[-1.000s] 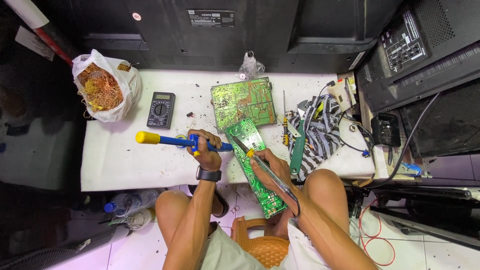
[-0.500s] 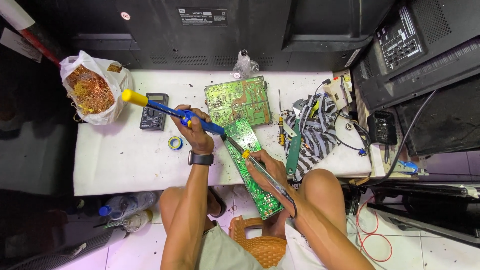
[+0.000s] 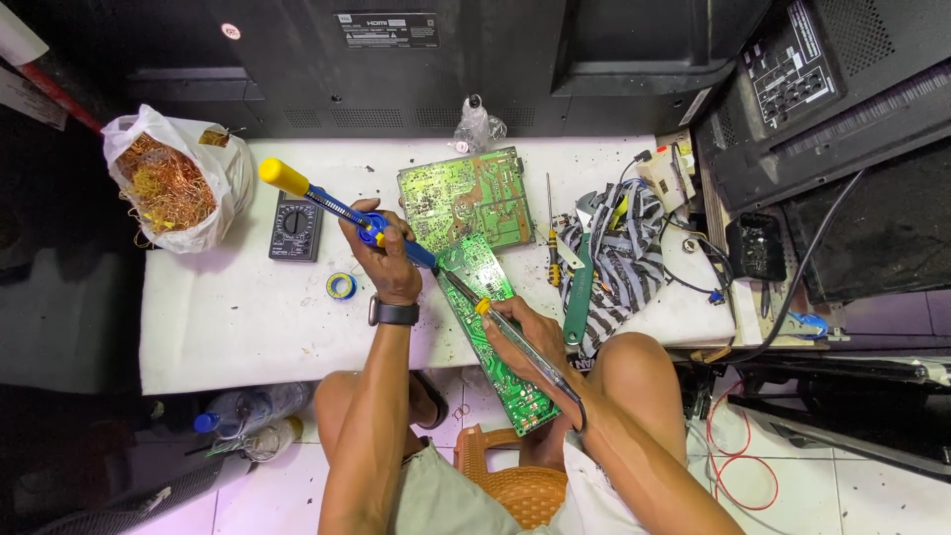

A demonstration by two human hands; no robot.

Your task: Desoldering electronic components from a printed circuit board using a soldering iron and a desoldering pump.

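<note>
White table, tiled floor, dark televisions

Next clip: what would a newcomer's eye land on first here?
Two hands meeting over a long green circuit board at the white table's near edge: the left hand grips a blue, yellow-tipped desoldering pump, the right hand a soldering iron. Far left, a white bag of copper wire.

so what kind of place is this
Most likely a small electronics repair bench. The left hand holds a blue and yellow desoldering pump, and the right hand holds a soldering iron over a green circuit board. A multimeter lies on the white table.
</note>
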